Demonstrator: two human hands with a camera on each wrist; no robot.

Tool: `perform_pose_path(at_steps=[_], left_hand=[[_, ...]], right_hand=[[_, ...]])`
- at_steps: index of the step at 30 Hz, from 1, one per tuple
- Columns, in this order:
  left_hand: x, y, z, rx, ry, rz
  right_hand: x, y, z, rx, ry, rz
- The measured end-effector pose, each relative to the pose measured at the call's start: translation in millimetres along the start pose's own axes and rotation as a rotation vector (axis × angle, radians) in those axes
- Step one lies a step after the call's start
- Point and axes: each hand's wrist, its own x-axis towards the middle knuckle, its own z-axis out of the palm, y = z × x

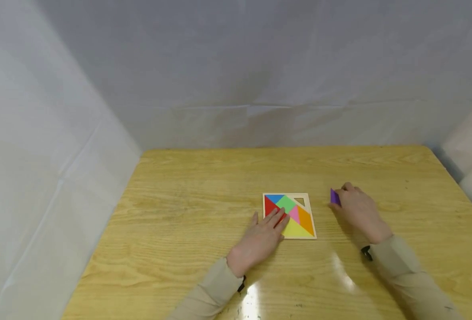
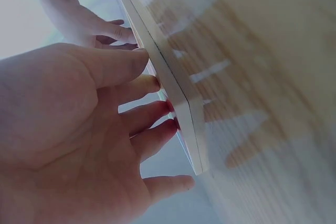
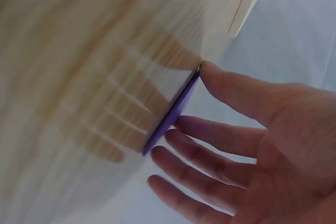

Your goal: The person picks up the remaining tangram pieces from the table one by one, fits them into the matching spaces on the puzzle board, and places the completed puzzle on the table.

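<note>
A square wooden tangram tray (image 1: 306, 202) lies on the table, holding a blue triangle (image 1: 274, 198), a green square (image 1: 286, 203), a red triangle (image 1: 270, 209), a pink triangle (image 1: 294, 214), an orange parallelogram (image 1: 305, 221) and a yellow triangle (image 1: 298, 229). Its upper right corner has a bare triangular slot. My left hand (image 1: 259, 242) rests spread fingertips on the red piece, its thumb by the tray's near edge. Right of the tray, my right hand (image 1: 359, 212) holds a flat purple piece (image 1: 334, 197) at its edges between thumb and fingers, close over the tabletop.
The wooden table (image 1: 180, 222) extends around the tray and both hands. A pale cloth wall (image 1: 228, 89) rises behind its far edge, with more cloth at the left (image 1: 52, 178) and right. Bright light reflections fall on the near tabletop.
</note>
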Motion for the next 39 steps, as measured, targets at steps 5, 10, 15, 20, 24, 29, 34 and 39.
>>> perform_pose_path(at_steps=[5,10,15,20,24,29,34,39], left_hand=[[1.8,0.5,0.2,0.005,0.017,0.004],[4.3,1.3,0.7,0.003,0.012,0.004],[6.1,2.2,2.2,-0.003,0.007,0.008],[7.0,2.2,3.0,0.013,0.009,0.0],[7.2,2.7,2.7,0.018,0.005,-0.004],[7.1,2.6,2.6,0.015,0.006,-0.005],[6.8,3.2,3.2,0.03,0.009,-0.007],[6.8,3.7,3.4,0.04,0.01,-0.009]], right_hand=[[13.5,6.2,-3.2,0.134,-0.07,0.044],[31.3,24.4,-5.1,0.275,-0.207,0.055],[35.6,32.1,-7.7,0.36,-0.254,0.042],[33.9,34.7,-6.9,0.395,-0.231,0.037],[31.5,35.8,-6.1,0.407,-0.223,0.041],[28.4,36.8,-6.5,0.433,-0.214,0.037],[24.3,36.5,-7.0,0.459,-0.164,0.018],[20.9,34.8,-6.9,0.485,-0.109,0.024]])
